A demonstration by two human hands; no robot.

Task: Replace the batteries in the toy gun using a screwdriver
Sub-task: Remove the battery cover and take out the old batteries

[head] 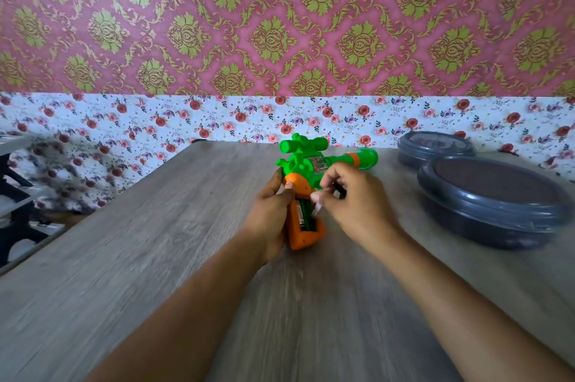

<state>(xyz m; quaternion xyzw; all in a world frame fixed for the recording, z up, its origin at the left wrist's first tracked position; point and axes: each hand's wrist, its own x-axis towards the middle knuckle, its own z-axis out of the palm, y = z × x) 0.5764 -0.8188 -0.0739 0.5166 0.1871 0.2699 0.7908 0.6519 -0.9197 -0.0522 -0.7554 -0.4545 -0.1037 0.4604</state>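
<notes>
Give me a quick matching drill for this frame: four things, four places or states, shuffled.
Things
1. toy gun
2. left hand
3. battery compartment
4. grey lidded containers

Places or states
A. stacked at the table's right side
B. open, with a battery showing inside
C. grips the orange handle from the left
D. lies on the table, green barrel pointing right

Pairs: 1-D, 2-C, 3-B, 4-A
</notes>
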